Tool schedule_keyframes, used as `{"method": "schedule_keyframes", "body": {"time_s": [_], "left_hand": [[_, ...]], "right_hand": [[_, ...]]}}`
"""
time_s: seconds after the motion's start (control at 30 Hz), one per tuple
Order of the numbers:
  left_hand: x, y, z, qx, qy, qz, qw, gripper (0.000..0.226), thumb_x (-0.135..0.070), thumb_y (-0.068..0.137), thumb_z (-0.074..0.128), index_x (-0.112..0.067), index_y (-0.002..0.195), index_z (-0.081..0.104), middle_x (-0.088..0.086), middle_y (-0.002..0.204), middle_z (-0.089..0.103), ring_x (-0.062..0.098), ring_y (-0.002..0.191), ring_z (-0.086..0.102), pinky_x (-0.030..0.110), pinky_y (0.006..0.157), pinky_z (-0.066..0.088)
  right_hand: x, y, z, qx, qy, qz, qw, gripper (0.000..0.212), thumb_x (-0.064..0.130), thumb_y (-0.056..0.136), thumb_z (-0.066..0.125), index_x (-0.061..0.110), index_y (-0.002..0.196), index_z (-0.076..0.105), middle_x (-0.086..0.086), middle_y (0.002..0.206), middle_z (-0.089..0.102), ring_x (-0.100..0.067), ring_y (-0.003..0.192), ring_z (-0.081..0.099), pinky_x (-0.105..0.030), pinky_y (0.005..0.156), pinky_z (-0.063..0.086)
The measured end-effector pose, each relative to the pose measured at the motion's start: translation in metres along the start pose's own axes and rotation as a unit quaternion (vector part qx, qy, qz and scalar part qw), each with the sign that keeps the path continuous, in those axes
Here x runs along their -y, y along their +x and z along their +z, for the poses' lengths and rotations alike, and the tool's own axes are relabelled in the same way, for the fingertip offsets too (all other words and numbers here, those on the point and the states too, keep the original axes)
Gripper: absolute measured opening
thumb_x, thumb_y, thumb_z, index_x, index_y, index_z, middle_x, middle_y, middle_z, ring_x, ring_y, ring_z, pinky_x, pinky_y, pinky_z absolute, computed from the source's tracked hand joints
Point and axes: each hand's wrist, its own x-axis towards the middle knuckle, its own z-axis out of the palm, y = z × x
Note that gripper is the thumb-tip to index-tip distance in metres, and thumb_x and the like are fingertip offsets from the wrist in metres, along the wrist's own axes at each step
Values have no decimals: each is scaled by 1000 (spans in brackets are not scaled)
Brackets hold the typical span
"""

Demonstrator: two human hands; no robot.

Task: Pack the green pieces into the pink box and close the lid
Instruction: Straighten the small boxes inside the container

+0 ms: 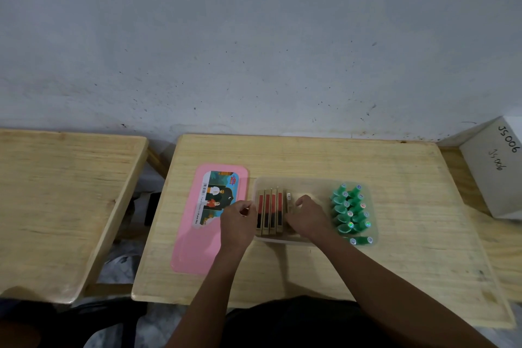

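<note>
A grey, speckled wall [254, 37] fills the upper half of the frame. Below it, the pale wooden counter [395, 234] takes up the lower centre and right. A second counter [56, 206] of the same wood sits at lower left, with a dark gap between them. A white carton [497, 172] with handwritten marks stands at the right edge, tilted against the wall. The pink lid [192, 246] lies flat on the centre counter, picture label up, just left of the box and apart from it. The lid is off and the left forearm crosses its lower right corner. The box [310, 182] is a translucent tub in the middle of the counter, its long side running left to right. The green pieces [348, 212] are packed in its right end in two close columns, and one more lies crosswise at the near end. Wooden slats [269, 212] with red and black faces stand on edge in a tight row at the left end of the box. They fill the space beside the green pieces. The right hand [309, 216] reaches into the middle of the box, between the slats and the green pieces. Its grip is curled over a pale wooden piece [288, 200] that leans against the row. The left hand [238, 223] hovers at the box's left rim with its fingers curled in, and I cannot tell whether that grip holds anything.
</note>
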Motion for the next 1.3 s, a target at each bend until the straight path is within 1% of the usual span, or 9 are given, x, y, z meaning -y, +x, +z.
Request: {"method": "schedule_keyframes", "body": {"time_s": [0.1,0.23,0.3,0.4,0.5,0.57,0.8,1.1,1.3], "left_hand": [[-1,0,0,1,-2,-4,1000,20,-17,93,58,-5,99,72,2,79,66,7,75,59,7,58,36],[-2,-1,-1,-1,-4,-2,1000,19,-15,93,58,-6,103,71,1,82,66,4,75,58,5,58,35],[-2,-2,0,0,-4,0,1000,19,-15,93,58,-5,104,71,1,83,66,4,75,57,6,59,35],[-1,-1,0,-1,-4,-4,1000,20,-15,93,58,-4,103,71,1,83,66,5,75,58,6,59,36],[0,0,0,0,-9,-3,1000,20,-15,93,58,-3,102,72,3,81,67,8,76,60,6,58,37],[0,0,0,-1,-11,-5,1000,21,-14,93,58,-4,105,72,4,84,68,12,80,62,7,60,38],[1,0,1,-3,-12,-12,1000,21,-15,93,59,-5,107,71,5,90,69,14,88,62,6,60,37],[2,1,1,-4,-1,-3,1000,21,-16,93,58,-4,104,71,6,87,69,13,84,62,5,58,37],[3,1,1,1,6,1,1000,21,-17,94,57,-4,102,72,3,82,67,11,79,60,6,54,39]], "right_hand": [[-1,-2,-3,-23,-31,-18,999,40,33,84,58,14,116,44,-8,97,65,-27,87,65,-31,69,48],[-4,-4,-4,-35,-53,-47,997,36,29,83,55,23,114,37,-2,81,65,-23,75,65,-35,65,52],[-6,-4,-6,-39,-63,-46,996,31,33,86,53,27,112,37,1,77,64,-20,70,62,-30,59,45],[-11,-2,-9,-37,-60,-39,997,31,20,86,53,26,113,41,0,72,60,-18,62,58,-27,50,38],[-16,-2,-12,-42,-155,-38,986,34,16,89,52,23,121,45,-9,109,55,-27,89,62,-33,69,48],[-18,-1,-12,-46,-166,-30,985,33,15,90,50,22,122,48,-9,121,49,-28,99,61,-35,77,47],[-19,4,-9,-5,-75,-28,997,25,31,88,52,23,111,55,-3,100,69,-24,91,64,-32,78,51],[-12,9,3,58,-31,-64,996,28,28,92,51,21,117,60,-5,115,67,-22,95,64,-37,86,53],[-5,11,-10,-22,-97,-125,987,41,25,94,44,26,135,48,-1,135,55,-23,114,58,-37,92,48]]}}
